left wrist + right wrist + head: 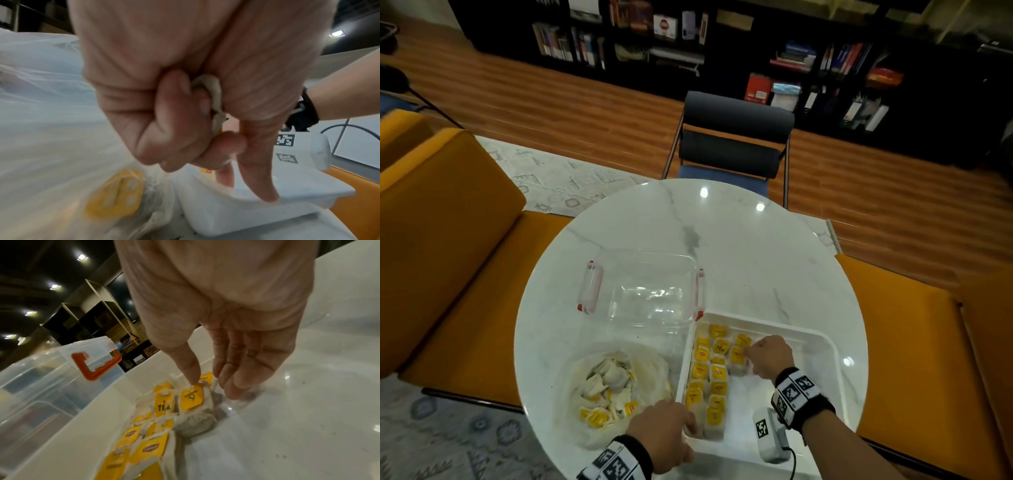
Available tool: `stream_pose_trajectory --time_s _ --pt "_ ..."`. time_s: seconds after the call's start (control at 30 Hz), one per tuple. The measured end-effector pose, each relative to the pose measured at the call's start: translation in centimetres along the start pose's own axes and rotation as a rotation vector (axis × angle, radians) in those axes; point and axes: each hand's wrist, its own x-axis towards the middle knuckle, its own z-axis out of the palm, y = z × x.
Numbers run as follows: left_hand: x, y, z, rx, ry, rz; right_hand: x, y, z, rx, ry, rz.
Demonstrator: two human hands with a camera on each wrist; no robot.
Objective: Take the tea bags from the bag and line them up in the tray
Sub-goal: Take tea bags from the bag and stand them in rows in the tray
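A white tray (822, 337) sits at the table's front right, with yellow-tagged tea bags (710, 370) lined up in columns along its left side. To its left lies a clear plastic bag (650, 363) holding loose tea bags (607, 387). My left hand (664, 431) is at the tray's near-left corner (308, 193). Its curled fingers clutch a tea bag (216, 91) while two fingers point down. My right hand (767, 356) reaches into the tray with straight fingers. The thumb tip touches the tag of a tea bag (195, 402) in the third column, and the fingers (232, 391) stand beside it.
A clear lidded container (647, 291) with red clips stands behind the bag, against the tray's far-left corner. A small white device (770, 435) with a marker lies at the tray's near side. A dark chair (732, 137) stands beyond the round marble table, and orange benches flank it.
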Motion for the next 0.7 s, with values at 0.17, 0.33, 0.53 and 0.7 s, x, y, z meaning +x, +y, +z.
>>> stream_pose_trajectory --time_s 0.17,0.33,0.53,0.7 --pt "-0.1 0.1 0.3 0.023 0.026 0.001 -0.1 -0.4 1.1 0.059 -0.012 -0.072" --pt "-0.1 -0.1 0.6 0.03 0.068 0.012 0.3 0.3 1.0 0.037 0.025 -0.069" --pt "0.0 -0.4 0.3 -0.096 0.072 0.038 0.5 1.1 0.7 -0.161 -0.09 -0.032" --pt "-1.3 0.5 -2.3 -0.823 0.133 0.163 0.1 0.9 0.1 -0.066 -0.086 -0.084"
